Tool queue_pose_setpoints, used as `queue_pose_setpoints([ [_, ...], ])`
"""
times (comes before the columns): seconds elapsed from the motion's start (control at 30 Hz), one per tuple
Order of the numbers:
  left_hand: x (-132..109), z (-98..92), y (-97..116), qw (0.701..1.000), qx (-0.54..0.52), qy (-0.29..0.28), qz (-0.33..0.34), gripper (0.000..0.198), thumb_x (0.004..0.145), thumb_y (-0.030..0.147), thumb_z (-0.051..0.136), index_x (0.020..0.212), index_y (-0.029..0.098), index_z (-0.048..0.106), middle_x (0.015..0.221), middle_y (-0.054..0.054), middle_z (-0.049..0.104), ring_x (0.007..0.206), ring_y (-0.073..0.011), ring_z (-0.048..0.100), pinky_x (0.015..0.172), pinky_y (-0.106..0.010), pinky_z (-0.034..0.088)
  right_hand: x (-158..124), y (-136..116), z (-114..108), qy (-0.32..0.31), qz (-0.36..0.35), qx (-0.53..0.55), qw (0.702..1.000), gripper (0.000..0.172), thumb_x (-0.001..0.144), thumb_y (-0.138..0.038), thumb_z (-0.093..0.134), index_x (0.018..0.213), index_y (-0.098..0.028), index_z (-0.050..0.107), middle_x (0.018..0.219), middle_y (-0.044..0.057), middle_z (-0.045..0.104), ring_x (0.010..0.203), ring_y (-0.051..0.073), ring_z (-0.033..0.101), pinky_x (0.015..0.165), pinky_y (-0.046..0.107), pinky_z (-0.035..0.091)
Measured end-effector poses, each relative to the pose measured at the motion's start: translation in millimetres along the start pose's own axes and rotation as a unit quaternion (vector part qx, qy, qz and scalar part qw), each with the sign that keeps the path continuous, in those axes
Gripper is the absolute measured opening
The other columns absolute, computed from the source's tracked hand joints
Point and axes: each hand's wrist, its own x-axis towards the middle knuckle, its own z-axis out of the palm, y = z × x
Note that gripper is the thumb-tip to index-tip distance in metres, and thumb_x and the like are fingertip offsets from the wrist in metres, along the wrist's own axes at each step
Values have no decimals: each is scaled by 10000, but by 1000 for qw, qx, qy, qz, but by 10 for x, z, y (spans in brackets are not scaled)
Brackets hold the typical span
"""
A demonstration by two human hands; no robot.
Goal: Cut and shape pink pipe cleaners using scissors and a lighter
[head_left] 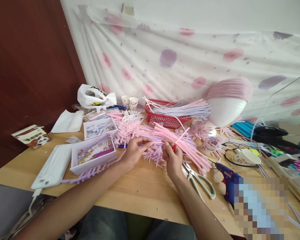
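Above the middle of the table, my left hand pinches the end of a thin pink pipe cleaner between thumb and fingers. My right hand is closed near its other side, around a small red object with a metal-looking top, perhaps a lighter. A pale pink stem sticks out past the right fingers. Just behind both hands lies a bundle of pink pipe cleaners, beside a heap of fringed pink pieces. Scissors with pale handles rest close to my right wrist.
A red basket of pipe cleaners stands behind, beside a white head form. On the left are a white box of beads and a white power bank. A blue glue gun and paper cup lie right.
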Motion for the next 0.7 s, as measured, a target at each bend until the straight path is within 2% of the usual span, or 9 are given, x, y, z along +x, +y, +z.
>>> queue_pose_setpoints([
  [0.1, -7, 11, 20, 1000, 2, 5, -7, 283, 653, 387, 839, 804, 160, 764, 770, -39, 721, 701, -136, 625, 603, -216, 488, 10, 12, -22, 12, -57, -55, 997, 303, 796, -467, 713, 870, -176, 670, 674, -26, 538, 496, 79, 341, 463, 235, 306],
  [0.23, -16, 23, 24, 1000, 0, 3, -14, 274, 648, 384, 840, 790, 163, 762, 759, -40, 724, 702, -141, 634, 608, -222, 488, 2, 21, -25, 11, -106, -133, 985, 317, 846, -452, 679, 703, -176, 619, 636, -17, 538, 523, 97, 398, 503, 246, 339],
  [0.37, -15, 22, 11, 1000, 0, 4, -14, 278, 645, 390, 838, 793, 167, 766, 762, -46, 730, 712, -155, 647, 616, -237, 496, -7, 31, -35, 29, -97, -148, 984, 405, 872, -504, 634, 635, -181, 582, 545, -28, 471, 503, 109, 390, 491, 254, 325],
  [0.53, -9, 17, 22, 1000, 1, 10, -13, 287, 641, 394, 841, 790, 161, 764, 755, -45, 727, 702, -148, 639, 610, -232, 494, -10, 23, -54, 13, -101, -150, 983, 299, 851, -474, 673, 800, -179, 668, 673, -6, 578, 517, 104, 396, 500, 249, 349],
  [0.7, -5, 13, 27, 1000, -3, 10, -22, 293, 641, 399, 839, 790, 159, 762, 744, -48, 728, 700, -153, 646, 602, -234, 496, -8, 45, -55, -3, -99, -127, 987, 314, 869, -456, 657, 718, -186, 600, 616, -28, 493, 529, 98, 374, 498, 236, 334],
])
